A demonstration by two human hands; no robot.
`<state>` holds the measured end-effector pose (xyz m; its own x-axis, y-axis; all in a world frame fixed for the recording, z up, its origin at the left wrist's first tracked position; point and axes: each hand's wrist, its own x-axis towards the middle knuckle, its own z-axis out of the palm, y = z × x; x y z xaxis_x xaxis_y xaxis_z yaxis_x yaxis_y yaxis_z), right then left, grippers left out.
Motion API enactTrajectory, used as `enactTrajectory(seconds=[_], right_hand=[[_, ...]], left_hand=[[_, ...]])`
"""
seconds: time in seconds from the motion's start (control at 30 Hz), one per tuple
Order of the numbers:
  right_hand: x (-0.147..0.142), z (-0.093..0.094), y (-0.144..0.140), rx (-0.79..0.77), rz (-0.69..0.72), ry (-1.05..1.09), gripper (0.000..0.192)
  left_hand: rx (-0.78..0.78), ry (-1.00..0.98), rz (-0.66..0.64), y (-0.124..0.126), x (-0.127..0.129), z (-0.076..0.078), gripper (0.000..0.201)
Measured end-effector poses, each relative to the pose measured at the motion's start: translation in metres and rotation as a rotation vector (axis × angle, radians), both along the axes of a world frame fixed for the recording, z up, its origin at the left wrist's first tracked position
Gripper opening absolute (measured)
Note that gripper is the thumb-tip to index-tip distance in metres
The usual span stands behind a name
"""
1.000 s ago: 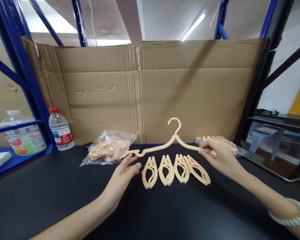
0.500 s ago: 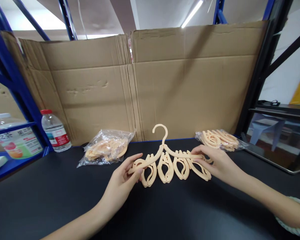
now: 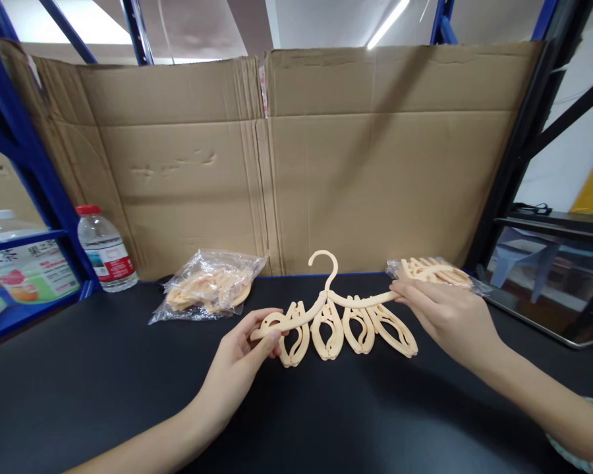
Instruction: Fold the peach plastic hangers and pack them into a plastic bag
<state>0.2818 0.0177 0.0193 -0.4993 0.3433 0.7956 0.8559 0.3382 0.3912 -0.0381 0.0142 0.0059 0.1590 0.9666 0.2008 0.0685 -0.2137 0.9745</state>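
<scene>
- Both hands pinch the hanger (image 3: 326, 304): left hand (image 3: 244, 352) on its left tip, right hand (image 3: 447, 316) on the right.
- It sits over four clips (image 3: 348, 329) on the table (image 3: 103, 395); next up, probably lining them up carefully.

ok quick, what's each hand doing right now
left hand: closed on the left end of the hanger
right hand: closed on the hanger's right end

Black tabletop (image 3: 103, 395) carries four peach clips (image 3: 348, 329) in a row at centre, two clear bags of peach parts (image 3: 208, 289) (image 3: 437, 271) near the cardboard backing, and a water bottle (image 3: 103, 250) at far left
</scene>
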Motion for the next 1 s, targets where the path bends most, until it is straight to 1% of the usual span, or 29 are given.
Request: enactTrajectory(seconds=[0.07, 0.13, 0.23, 0.3, 0.37, 0.47, 0.53, 0.6, 0.73, 0.87, 1.0], right_hand=[[0.000, 0.000, 0.001, -0.014, 0.008, 0.001, 0.022], [0.000, -0.001, 0.002, -0.072, 0.066, 0.051, 0.022], [-0.003, -0.003, 0.005, -0.174, 0.199, 0.213, 0.026], [-0.005, -0.004, 0.006, -0.240, 0.254, 0.354, 0.028], [-0.006, -0.005, 0.007, -0.351, 0.287, 0.511, 0.032], [-0.005, -0.008, 0.010, -0.598, 0.376, 0.769, 0.039], [-0.004, -0.009, 0.012, -0.739, 0.442, 0.895, 0.035], [-0.004, -0.008, 0.014, -0.829, 0.485, 0.961, 0.029], [-0.005, -0.005, 0.013, -0.913, 0.508, 1.036, 0.028], [-0.005, -0.004, 0.010, -0.961, 0.531, 1.133, 0.028], [-0.015, -0.006, 0.005, -1.039, 0.639, 1.247, 0.032]], left_hand=[[0.002, -0.004, -0.010, 0.001, -0.001, -0.001, 0.037], [-0.002, 0.000, -0.012, 0.002, -0.001, -0.002, 0.037], [-0.005, 0.000, -0.014, 0.002, 0.000, -0.002, 0.035], [-0.005, -0.011, -0.017, 0.001, 0.001, -0.002, 0.034], [-0.002, -0.018, -0.014, 0.000, 0.001, -0.001, 0.034], [0.014, -0.015, -0.017, 0.000, 0.001, -0.001, 0.034], [0.025, -0.006, -0.030, 0.000, 0.000, -0.001, 0.035], [0.033, 0.014, -0.038, 0.000, 0.000, -0.001, 0.035], [0.045, 0.051, -0.035, 0.001, 0.000, -0.001, 0.033], [0.048, 0.070, -0.037, -0.001, 0.003, 0.001, 0.030], [0.033, 0.013, -0.084, -0.006, 0.006, 0.003, 0.031]])
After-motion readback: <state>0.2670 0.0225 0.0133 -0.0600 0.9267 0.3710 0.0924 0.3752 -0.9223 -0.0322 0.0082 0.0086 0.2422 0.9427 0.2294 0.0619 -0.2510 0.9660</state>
